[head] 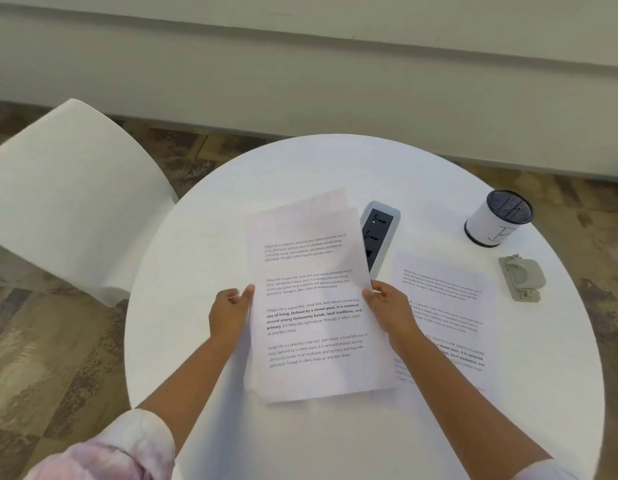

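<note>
A small stack of printed white sheets [314, 299] stands tilted above the middle of a round white table [210, 244], its lower edge near the tabletop. My left hand [231, 311] grips the stack's left edge and my right hand [390, 306] grips its right edge, fingers behind and thumbs in front. The top corners of the sheets are fanned apart. Another printed sheet [449, 306] lies flat on the table to the right, partly under my right forearm.
A grey and black device [382, 233] lies behind the stack. A mesh cup [499, 218] with a white wrap stands at the right rear. A grey hole punch [522, 278] sits near the right edge. A white chair [72, 195] stands to the left.
</note>
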`<action>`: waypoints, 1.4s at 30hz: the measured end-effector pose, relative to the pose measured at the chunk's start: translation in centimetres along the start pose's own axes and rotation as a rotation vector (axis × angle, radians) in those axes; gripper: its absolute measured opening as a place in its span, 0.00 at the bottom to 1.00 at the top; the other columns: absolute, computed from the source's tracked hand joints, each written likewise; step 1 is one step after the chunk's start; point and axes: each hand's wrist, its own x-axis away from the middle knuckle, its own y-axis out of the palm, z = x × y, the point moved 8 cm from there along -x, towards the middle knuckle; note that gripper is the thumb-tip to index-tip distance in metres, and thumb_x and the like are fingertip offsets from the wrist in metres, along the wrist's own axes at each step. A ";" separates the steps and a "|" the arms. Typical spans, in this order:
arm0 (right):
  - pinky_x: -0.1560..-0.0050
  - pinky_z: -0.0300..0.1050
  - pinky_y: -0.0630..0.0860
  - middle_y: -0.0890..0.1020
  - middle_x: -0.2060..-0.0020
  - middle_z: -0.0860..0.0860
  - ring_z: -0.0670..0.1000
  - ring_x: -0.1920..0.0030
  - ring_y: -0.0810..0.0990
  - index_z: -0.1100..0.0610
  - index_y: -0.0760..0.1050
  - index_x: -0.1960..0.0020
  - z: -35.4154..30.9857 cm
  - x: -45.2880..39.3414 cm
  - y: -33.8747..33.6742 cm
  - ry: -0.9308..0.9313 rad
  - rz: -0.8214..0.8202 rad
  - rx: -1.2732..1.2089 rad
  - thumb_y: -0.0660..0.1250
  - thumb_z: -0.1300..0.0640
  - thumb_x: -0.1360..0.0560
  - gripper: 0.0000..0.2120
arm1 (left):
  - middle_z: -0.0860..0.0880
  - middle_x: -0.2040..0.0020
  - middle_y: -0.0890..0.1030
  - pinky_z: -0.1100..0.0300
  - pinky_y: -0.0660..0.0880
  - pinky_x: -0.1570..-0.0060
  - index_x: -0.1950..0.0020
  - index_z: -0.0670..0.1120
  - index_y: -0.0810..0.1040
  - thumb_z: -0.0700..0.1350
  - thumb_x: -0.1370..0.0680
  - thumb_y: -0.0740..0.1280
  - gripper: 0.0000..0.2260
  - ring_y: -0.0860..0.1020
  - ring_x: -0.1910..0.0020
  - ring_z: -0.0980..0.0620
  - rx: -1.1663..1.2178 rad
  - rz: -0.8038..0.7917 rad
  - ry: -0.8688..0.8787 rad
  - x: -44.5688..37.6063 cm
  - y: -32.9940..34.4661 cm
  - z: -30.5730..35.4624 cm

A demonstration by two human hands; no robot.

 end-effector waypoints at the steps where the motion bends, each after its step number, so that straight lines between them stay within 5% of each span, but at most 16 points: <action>1: 0.57 0.45 0.79 0.83 0.54 0.53 0.52 0.56 0.82 0.56 0.74 0.41 -0.3 0.1 -0.2 -0.006 -0.006 -0.018 0.64 0.59 0.23 0.11 | 0.42 0.52 0.79 0.56 0.78 0.55 0.46 0.41 0.76 0.55 0.23 0.63 0.18 0.78 0.56 0.45 0.127 -0.156 -0.097 0.0 0.9 0.3; 3: 0.60 0.41 0.78 0.82 0.53 0.53 0.50 0.57 0.81 0.55 0.74 0.42 -1.1 0.3 -0.4 -0.038 -0.019 -0.001 0.62 0.59 0.22 0.09 | 0.44 0.52 0.81 0.57 0.77 0.57 0.45 0.44 0.78 0.58 0.22 0.59 0.19 0.78 0.56 0.47 0.302 -0.415 -0.187 0.4 2.5 1.6; 5: 0.64 0.36 0.76 0.82 0.52 0.52 0.46 0.58 0.81 0.54 0.72 0.44 -2.0 0.6 -0.7 -0.090 -0.018 0.041 0.60 0.61 0.21 0.08 | 0.46 0.49 0.81 0.57 0.75 0.56 0.44 0.46 0.77 0.53 0.20 0.58 0.15 0.78 0.55 0.49 0.312 -0.491 -0.108 0.5 3.0 3.5; 7: 0.68 0.31 0.74 0.81 0.54 0.49 0.43 0.59 0.80 0.52 0.71 0.45 -3.1 0.9 -1.1 -0.151 0.002 0.085 0.56 0.61 0.20 0.08 | 0.45 0.47 0.81 0.58 0.75 0.58 0.48 0.47 0.77 0.44 0.20 0.59 0.08 0.80 0.57 0.50 0.273 -0.456 0.013 0.6 3.0 5.4; 11: 0.65 0.36 0.72 0.79 0.53 0.49 0.46 0.57 0.78 0.54 0.69 0.43 -6.1 2.0 -2.5 -0.320 0.101 0.182 0.54 0.59 0.20 0.09 | 0.49 0.49 0.83 0.57 0.77 0.57 0.50 0.51 0.78 0.34 0.25 0.58 0.15 0.81 0.52 0.49 0.276 -0.394 0.208 2.2 2.7 9.3; 16: 0.51 0.48 0.78 0.77 0.51 0.49 0.51 0.50 0.78 0.55 0.67 0.42 -9.0 3.4 -3.1 -0.485 0.127 0.165 0.52 0.58 0.19 0.08 | 0.53 0.49 0.82 0.55 0.78 0.52 0.49 0.53 0.78 0.39 0.23 0.63 0.10 0.81 0.50 0.50 0.321 -0.365 0.442 5.2 2.6 13.4; 21: 0.52 0.45 0.78 0.74 0.54 0.42 0.48 0.51 0.77 0.51 0.63 0.45 -9.5 4.3 -2.7 -0.565 0.136 0.167 0.51 0.60 0.19 0.07 | 0.58 0.52 0.82 0.67 0.78 0.64 0.48 0.56 0.76 0.49 0.28 0.66 0.09 0.82 0.55 0.58 0.298 -0.326 0.577 7.8 2.9 15.5; 25: 0.64 0.28 0.75 0.73 0.53 0.35 0.41 0.51 0.76 0.45 0.61 0.42 -8.5 5.0 -3.1 -0.562 0.161 0.132 0.61 0.63 0.23 0.17 | 0.54 0.46 0.80 0.60 0.79 0.55 0.40 0.54 0.72 0.48 0.28 0.68 0.16 0.80 0.50 0.51 0.263 -0.313 0.591 8.3 3.2 15.0; 28: 0.64 0.27 0.74 0.73 0.52 0.34 0.39 0.50 0.76 0.45 0.61 0.39 -8.0 5.1 -3.6 -0.542 0.176 0.080 0.64 0.63 0.25 0.21 | 0.56 0.47 0.79 0.59 0.77 0.53 0.41 0.57 0.71 0.47 0.26 0.68 0.15 0.78 0.48 0.51 0.264 -0.304 0.568 8.3 3.4 14.4; 30: 0.59 0.31 0.74 0.73 0.50 0.38 0.42 0.50 0.76 0.49 0.61 0.38 -8.1 5.1 -3.8 -0.544 0.192 0.080 0.60 0.62 0.22 0.17 | 0.57 0.49 0.79 0.61 0.76 0.55 0.44 0.58 0.72 0.45 0.24 0.67 0.12 0.78 0.49 0.52 0.268 -0.298 0.558 8.4 3.6 14.2; 35: 0.63 0.27 0.76 0.74 0.56 0.39 0.42 0.56 0.77 0.51 0.64 0.45 -9.1 5.8 -3.9 -0.617 0.224 0.101 0.52 0.58 0.19 0.04 | 0.57 0.54 0.81 0.60 0.79 0.58 0.50 0.58 0.74 0.47 0.22 0.62 0.05 0.81 0.56 0.53 0.261 -0.307 0.594 9.0 3.8 15.0; 42: 0.65 0.25 0.74 0.73 0.55 0.39 0.41 0.56 0.76 0.51 0.63 0.45 -7.8 6.1 -3.7 -0.600 0.240 0.145 0.51 0.56 0.19 0.04 | 0.53 0.53 0.81 0.60 0.79 0.58 0.47 0.54 0.75 0.48 0.22 0.62 0.06 0.81 0.54 0.52 0.279 -0.339 0.569 9.2 4.1 13.9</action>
